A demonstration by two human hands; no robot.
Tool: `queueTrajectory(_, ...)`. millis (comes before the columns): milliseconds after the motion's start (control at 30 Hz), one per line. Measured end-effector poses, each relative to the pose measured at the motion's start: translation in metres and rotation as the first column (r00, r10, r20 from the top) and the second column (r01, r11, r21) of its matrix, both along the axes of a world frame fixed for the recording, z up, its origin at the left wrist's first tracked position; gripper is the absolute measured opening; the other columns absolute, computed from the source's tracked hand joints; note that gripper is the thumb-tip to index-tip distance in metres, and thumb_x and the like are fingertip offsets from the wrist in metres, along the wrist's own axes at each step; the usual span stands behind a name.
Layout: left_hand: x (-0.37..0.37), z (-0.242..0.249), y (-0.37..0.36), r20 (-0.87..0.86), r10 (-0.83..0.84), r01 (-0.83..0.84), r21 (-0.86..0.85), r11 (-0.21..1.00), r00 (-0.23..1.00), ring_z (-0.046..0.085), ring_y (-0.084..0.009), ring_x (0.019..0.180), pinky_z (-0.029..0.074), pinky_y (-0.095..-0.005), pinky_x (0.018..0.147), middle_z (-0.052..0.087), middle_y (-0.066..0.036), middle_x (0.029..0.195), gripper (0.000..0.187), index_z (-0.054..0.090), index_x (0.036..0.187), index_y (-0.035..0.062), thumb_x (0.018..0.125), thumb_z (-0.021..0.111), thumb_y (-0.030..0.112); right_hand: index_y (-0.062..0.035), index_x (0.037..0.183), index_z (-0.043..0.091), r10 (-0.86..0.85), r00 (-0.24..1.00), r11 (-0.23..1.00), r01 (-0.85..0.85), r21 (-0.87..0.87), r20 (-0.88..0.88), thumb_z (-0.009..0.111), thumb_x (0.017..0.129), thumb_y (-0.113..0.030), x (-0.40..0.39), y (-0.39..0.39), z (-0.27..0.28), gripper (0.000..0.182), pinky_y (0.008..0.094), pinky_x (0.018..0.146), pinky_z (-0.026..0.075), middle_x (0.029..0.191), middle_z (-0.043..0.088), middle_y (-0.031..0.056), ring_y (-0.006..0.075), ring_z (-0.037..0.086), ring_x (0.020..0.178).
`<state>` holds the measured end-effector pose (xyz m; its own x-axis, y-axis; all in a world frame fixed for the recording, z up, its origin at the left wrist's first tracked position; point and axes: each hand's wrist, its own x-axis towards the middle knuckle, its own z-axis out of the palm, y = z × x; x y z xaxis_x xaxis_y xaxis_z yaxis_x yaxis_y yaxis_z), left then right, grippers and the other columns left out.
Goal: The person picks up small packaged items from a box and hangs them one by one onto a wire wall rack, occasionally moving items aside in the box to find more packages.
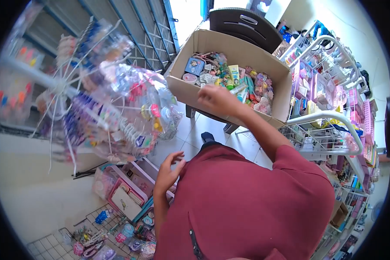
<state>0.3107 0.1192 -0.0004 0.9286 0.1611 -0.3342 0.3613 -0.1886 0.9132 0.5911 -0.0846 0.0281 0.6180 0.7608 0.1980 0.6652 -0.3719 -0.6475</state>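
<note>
My right hand (221, 100) hovers at the near wall of a large cardboard box (186, 89). Its fingers are bent and smeared by motion, so whether they hold anything cannot be made out. Inside the box lie a blue tin with a cartoon picture (195, 66), a yellow-green carton (234, 74), teal tubes (249, 84) and several small colourful trinkets in plastic wrap (263, 86). Low beside my body, my left hand (171, 171) has loosely bent, parted fingers and holds nothing visible.
On the left stands a white rotating rack (60, 86) hung with bagged trinkets. A dark chair back (247, 27) rises behind the box. White wire shelves (333, 115) packed with goods line the right side. Below left are a pink tray (128, 201) and a wire grid (47, 245).
</note>
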Motion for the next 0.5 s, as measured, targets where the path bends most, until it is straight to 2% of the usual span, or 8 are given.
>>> queueTrajectory(67,0.058,0.014,-0.010,0.150,-0.181,0.158,0.149,0.976,0.972,0.063,-0.0274,0.106,0.047,-0.0371,0.094,0.066,-0.014,0.115,0.039,0.059,0.124,0.0040,0.089,0.069,0.017,-0.0050,0.111,0.063,-0.025,0.999,0.995,0.022,-0.097,-0.030,0.067,0.090,-0.028,0.031,-0.041,-0.009,0.032,0.0402,0.081,0.052,0.099,0.065,0.0150,0.0312,0.065,0.092)
queueTrajectory(133,0.113,0.023,-0.025,0.229,-0.237,0.168,0.284,0.944,0.944,0.061,-0.0290,0.109,0.047,-0.0374,0.095,0.063,-0.015,0.118,0.044,0.058,0.126,0.0043,0.085,0.071,0.015,-0.0036,0.111,0.062,-0.051,0.997,0.980,0.038,-0.195,-0.059,0.068,0.090,-0.029,0.053,-0.068,-0.014,0.033,0.0386,0.082,0.052,0.101,0.064,0.0151,0.0299,0.064,0.096)
queueTrajectory(200,0.165,0.032,-0.036,0.296,-0.296,0.160,0.408,0.899,0.908,0.059,-0.0306,0.112,0.046,-0.0378,0.095,0.060,-0.015,0.122,0.049,0.057,0.127,0.0046,0.082,0.074,0.013,-0.0035,0.116,0.061,0.098,0.949,0.975,-0.151,-0.160,-0.301,0.067,0.092,-0.036,0.053,-0.087,-0.016,0.041,0.0399,0.086,0.050,0.109,0.062,0.0169,0.0318,0.063,0.102)
queueTrajectory(233,0.189,0.037,-0.041,0.344,-0.344,0.128,0.519,0.845,0.874,0.053,-0.0330,0.120,0.043,-0.0401,0.099,0.056,-0.015,0.127,0.052,0.057,0.127,0.0062,0.079,0.076,0.014,-0.0026,0.120,0.059,0.142,0.942,0.975,-0.186,-0.121,-0.304,0.065,0.093,-0.040,0.051,-0.092,-0.020,0.047,0.0408,0.091,0.048,0.114,0.061,0.0185,0.0328,0.061,0.107)
queueTrajectory(267,0.208,0.040,-0.046,0.384,-0.398,0.087,0.620,0.780,0.833,0.046,-0.0355,0.128,0.040,-0.0425,0.104,0.052,-0.016,0.133,0.055,0.057,0.127,0.0077,0.077,0.078,0.015,-0.0024,0.122,0.058,0.093,0.902,0.972,-0.173,-0.156,-0.422,0.066,0.092,-0.039,0.047,-0.095,-0.018,0.048,0.0407,0.092,0.047,0.114,0.061,0.0182,0.0329,0.060,0.108)
queueTrajectory(300,0.223,0.042,-0.050,0.370,-0.401,0.101,0.616,0.781,0.838,0.046,-0.0355,0.128,0.040,-0.0425,0.104,0.052,-0.016,0.133,0.055,0.057,0.127,0.0077,0.077,0.078,0.015,-0.0029,0.121,0.058,0.101,0.874,0.975,-0.183,-0.130,-0.475,0.067,0.091,-0.037,0.045,-0.098,-0.032,0.046,0.0414,0.091,0.047,0.114,0.061,0.0184,0.0338,0.060,0.107)
queueTrajectory(367,0.249,0.042,-0.053,0.232,-0.516,0.105,0.833,0.543,0.825,0.034,-0.0368,0.138,0.028,-0.0496,0.111,0.046,-0.014,0.140,0.057,0.057,0.127,0.0111,0.075,0.079,0.019,-0.0044,0.122,0.058,0.078,0.851,0.981,-0.159,-0.114,-0.519,0.067,0.090,-0.034,0.041,-0.100,-0.046,0.044,0.0422,0.089,0.048,0.113,0.061,0.0180,0.0335,0.060,0.104)
queueTrajectory(500,0.267,0.014,-0.044,0.113,-0.530,0.188,0.857,0.480,0.840,0.033,-0.0344,0.139,0.018,-0.0551,0.114,0.049,-0.012,0.137,0.046,0.063,0.117,0.0128,0.075,0.079,0.022,-0.0024,0.122,0.057,0.070,0.843,0.993,-0.111,-0.045,-0.534,0.066,0.091,-0.037,0.043,-0.103,-0.054,0.047,0.0422,0.091,0.047,0.111,0.060,0.0185,0.0347,0.059,0.105)
